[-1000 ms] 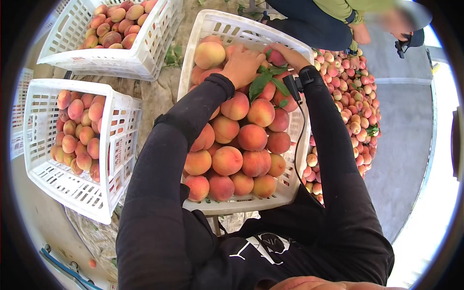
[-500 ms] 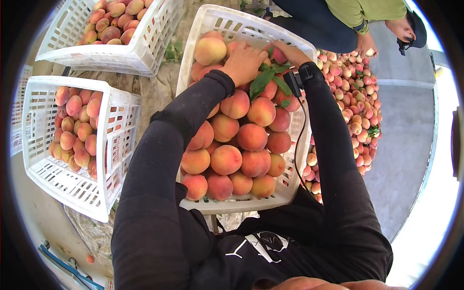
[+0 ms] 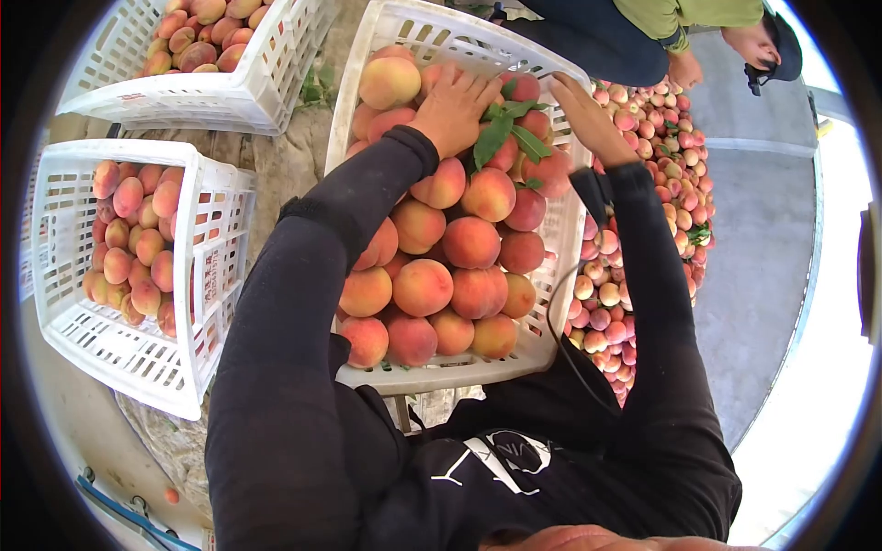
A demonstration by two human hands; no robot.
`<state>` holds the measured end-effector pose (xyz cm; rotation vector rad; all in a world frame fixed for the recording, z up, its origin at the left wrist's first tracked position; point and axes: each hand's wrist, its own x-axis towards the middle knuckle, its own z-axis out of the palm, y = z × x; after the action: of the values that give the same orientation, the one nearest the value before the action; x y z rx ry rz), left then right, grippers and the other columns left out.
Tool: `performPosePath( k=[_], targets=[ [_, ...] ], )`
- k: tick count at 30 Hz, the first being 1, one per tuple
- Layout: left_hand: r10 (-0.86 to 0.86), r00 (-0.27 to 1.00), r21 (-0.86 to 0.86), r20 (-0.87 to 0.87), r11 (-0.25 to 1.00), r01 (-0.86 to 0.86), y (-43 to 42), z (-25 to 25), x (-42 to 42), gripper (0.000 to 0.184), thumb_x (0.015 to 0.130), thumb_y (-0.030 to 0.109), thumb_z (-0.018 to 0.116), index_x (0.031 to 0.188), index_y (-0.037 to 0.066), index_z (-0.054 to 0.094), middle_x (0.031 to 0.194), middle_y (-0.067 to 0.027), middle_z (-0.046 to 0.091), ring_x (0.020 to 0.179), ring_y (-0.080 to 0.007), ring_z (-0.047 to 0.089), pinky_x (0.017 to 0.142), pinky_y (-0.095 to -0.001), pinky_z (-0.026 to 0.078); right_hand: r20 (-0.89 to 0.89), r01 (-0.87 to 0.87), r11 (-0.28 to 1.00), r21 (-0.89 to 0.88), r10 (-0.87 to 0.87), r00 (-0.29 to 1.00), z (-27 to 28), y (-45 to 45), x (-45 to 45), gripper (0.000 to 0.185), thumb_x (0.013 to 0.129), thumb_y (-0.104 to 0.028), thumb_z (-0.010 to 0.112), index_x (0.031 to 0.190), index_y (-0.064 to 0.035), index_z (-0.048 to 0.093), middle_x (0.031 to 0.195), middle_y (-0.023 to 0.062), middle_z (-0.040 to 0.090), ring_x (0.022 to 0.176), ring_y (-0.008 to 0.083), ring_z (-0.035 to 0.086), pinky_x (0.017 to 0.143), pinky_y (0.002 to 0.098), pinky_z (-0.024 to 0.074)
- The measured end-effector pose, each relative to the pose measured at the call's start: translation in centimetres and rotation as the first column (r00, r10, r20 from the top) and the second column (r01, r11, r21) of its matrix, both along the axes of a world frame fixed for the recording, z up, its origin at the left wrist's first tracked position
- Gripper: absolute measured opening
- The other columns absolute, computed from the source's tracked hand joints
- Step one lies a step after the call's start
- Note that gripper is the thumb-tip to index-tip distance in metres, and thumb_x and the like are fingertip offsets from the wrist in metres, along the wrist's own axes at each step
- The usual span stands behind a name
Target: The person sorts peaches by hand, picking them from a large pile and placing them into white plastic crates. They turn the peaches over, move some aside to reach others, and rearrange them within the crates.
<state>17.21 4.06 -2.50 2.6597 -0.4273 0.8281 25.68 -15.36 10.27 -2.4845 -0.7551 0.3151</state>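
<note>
In front of me a white plastic crate [image 3: 366, 41] is filled with peaches [image 3: 471, 241]. My left hand [image 3: 455, 108] lies over peaches in its far part, fingers stretched out and somewhat apart; the fruit under the palm is hidden. Beside those fingertips, green leaves [image 3: 497, 138] rest on the fruit near a dark red peach [image 3: 522, 87]. My right hand [image 3: 591, 119] is above the crate's right rim, open, its fingers extended and nothing visible in them. A black device with a cable [image 3: 589, 195] hangs at the right wrist.
A large pile of peaches [image 3: 675, 197] lies on the right, beside grey sheeting [image 3: 763, 230]. A co-worker's hand [image 3: 684, 69] is at the pile's far end. Two more white crates of peaches, one upper left [image 3: 197, 99] and one tilted at left [image 3: 191, 275], stand nearby.
My right hand has moved right, from the leafy peach to the crate's rim, with its fingers straightening. My left hand stays on the fruit. The whole view has shifted slightly.
</note>
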Motion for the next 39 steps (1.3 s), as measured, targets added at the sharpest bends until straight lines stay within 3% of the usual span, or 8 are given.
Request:
performPosePath(
  k=[10, 16, 18, 20, 23, 34, 36, 39],
  targets=[
    [-0.107, 0.982, 0.017, -0.153, 0.994, 0.111, 2.4, 2.5, -2.4, 0.066, 0.087, 0.033, 0.063, 0.143, 0.005, 0.041, 0.139, -0.0132, 0.051, 0.133, -0.0295, 0.041, 0.113, -0.0500, 0.025, 0.653, 0.166, 0.959, -0.228, 0.024, 0.757, -7.2, 0.7, -7.0, 0.036, 0.096, -0.032, 0.051, 0.125, -0.0117, 0.058, 0.127, 0.0175, 0.054, 0.119, 0.0375, 0.051, 0.092, 0.0501, 0.0488],
    [-0.056, 0.947, 0.054, -0.317, 0.996, 0.077, 11.0, 13.0, -10.3, 0.057, 0.092, 0.031, 0.061, 0.140, 0.003, 0.046, 0.140, -0.0169, 0.051, 0.133, -0.0323, 0.042, 0.110, -0.0484, 0.026, 0.480, 0.027, 0.971, -0.239, 0.094, 0.872, -4.7, -0.7, -5.2, 0.037, 0.098, -0.032, 0.047, 0.127, -0.0112, 0.057, 0.130, 0.0193, 0.053, 0.125, 0.0382, 0.048, 0.102, 0.0495, 0.0437],
    [0.038, 0.958, 0.085, -0.285, 0.996, -0.015, 14.4, 14.7, -13.0, 0.055, 0.091, 0.032, 0.061, 0.137, 0.006, 0.048, 0.136, -0.0155, 0.053, 0.131, -0.0322, 0.044, 0.109, -0.0530, 0.027, -0.270, 0.350, 0.798, 0.491, -0.243, 0.932, -2.6, -1.8, -3.4, 0.039, 0.101, -0.029, 0.042, 0.130, -0.0071, 0.054, 0.134, 0.0213, 0.051, 0.129, 0.0384, 0.046, 0.109, 0.0478, 0.0376],
    [0.052, 0.942, 0.054, -0.330, 0.998, -0.037, 15.2, 15.6, -15.0, 0.054, 0.092, 0.032, 0.060, 0.137, 0.006, 0.049, 0.137, -0.0162, 0.052, 0.131, -0.0325, 0.043, 0.109, -0.0528, 0.027, -0.222, 0.321, 0.742, 0.589, -0.233, 0.947, -3.2, -2.0, -3.1, 0.042, 0.102, -0.029, 0.039, 0.132, -0.0025, 0.050, 0.136, 0.0218, 0.051, 0.130, 0.0389, 0.046, 0.111, 0.0462, 0.0351],
    [-0.015, 0.928, 0.002, -0.372, 1.000, 0.017, 11.8, 16.0, -15.0, 0.053, 0.093, 0.033, 0.058, 0.137, 0.006, 0.049, 0.139, -0.0167, 0.051, 0.132, -0.0333, 0.043, 0.110, -0.0517, 0.028, 0.775, 0.066, 0.987, -0.144, 0.071, 0.628, -7.4, -2.0, -5.4, 0.042, 0.096, -0.034, 0.050, 0.127, -0.0056, 0.052, 0.131, 0.0176, 0.054, 0.123, 0.0378, 0.050, 0.106, 0.0466, 0.0383],
    [-0.379, 0.836, 0.089, -0.396, 0.891, 0.446, -4.5, 9.5, -9.2, 0.063, 0.090, 0.037, 0.060, 0.140, 0.001, 0.046, 0.141, -0.0184, 0.048, 0.132, -0.0373, 0.042, 0.113, -0.0501, 0.028, 0.641, 0.056, 0.998, -0.016, -0.033, 0.767, -8.7, -1.6, -5.3, 0.036, 0.096, -0.026, 0.050, 0.128, -0.0102, 0.054, 0.133, 0.0162, 0.052, 0.121, 0.0357, 0.049, 0.103, 0.0460, 0.0389],
    [-0.432, 0.799, -0.021, -0.419, 0.884, 0.467, -5.1, 8.1, -10.1, 0.065, 0.090, 0.039, 0.059, 0.142, 0.002, 0.044, 0.145, -0.0185, 0.044, 0.135, -0.0378, 0.038, 0.115, -0.0515, 0.026, 0.137, -0.043, 0.843, 0.535, -0.036, 0.990, -8.0, -3.1, -4.9, 0.039, 0.098, -0.022, 0.046, 0.132, -0.0042, 0.052, 0.134, 0.0197, 0.053, 0.123, 0.0376, 0.049, 0.106, 0.0444, 0.0372],
    [-0.374, 0.813, 0.106, -0.446, 0.880, 0.463, -5.7, 6.8, -11.0, 0.067, 0.091, 0.041, 0.057, 0.145, 0.004, 0.042, 0.150, -0.0173, 0.039, 0.143, -0.0364, 0.028, 0.120, -0.0498, 0.018, 0.037, -0.005, 0.808, 0.589, -0.020, 0.999, 0.1, -8.7, -10.2, 0.044, 0.099, -0.020, 0.043, 0.136, 0.0022, 0.046, 0.140, 0.0204, 0.048, 0.129, 0.0349, 0.047, 0.110, 0.0408, 0.0342]
  ],
)
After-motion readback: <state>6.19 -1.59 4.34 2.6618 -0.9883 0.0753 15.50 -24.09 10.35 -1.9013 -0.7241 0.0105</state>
